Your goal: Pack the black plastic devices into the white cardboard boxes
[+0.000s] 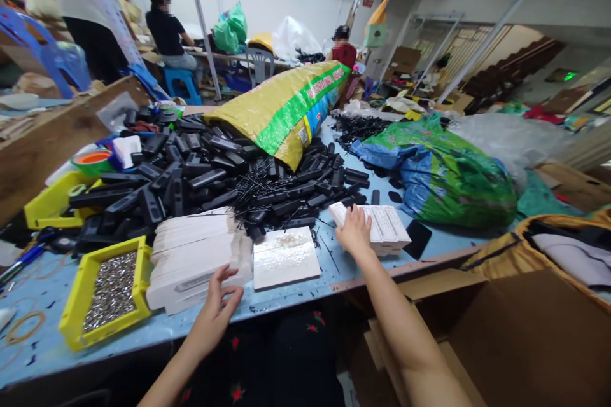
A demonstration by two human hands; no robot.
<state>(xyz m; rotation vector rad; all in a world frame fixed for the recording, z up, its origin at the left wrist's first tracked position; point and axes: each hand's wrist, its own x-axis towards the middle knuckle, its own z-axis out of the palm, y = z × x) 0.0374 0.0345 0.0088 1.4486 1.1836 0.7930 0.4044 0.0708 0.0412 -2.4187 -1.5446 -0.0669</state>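
Observation:
My left hand (217, 308) hovers at the table's front edge, thumb and fingers apart, with nothing in it. Just beyond it stands a tight row of flat white printed cards or folded cartons (191, 267). My right hand (354, 232) rests with spread fingers on the left end of a small stack of narrow white boxes (389, 229), which have line drawings on top. Its palm side is hidden. Between the hands lies a white square board (286, 261) with a shiny, scuffed surface. Behind it is a heap of black elongated plastic cases (205, 178) mixed with thin black sticks (260, 187).
A yellow bin (71, 315) of small metal pieces (112, 289) stands at left. A black phone (419, 238) lies right of the boxes, before a green-blue sack (453, 178). A yellow sack (281, 102) lies across the heap. An open cardboard box (525, 331) sits lower right. People sit behind.

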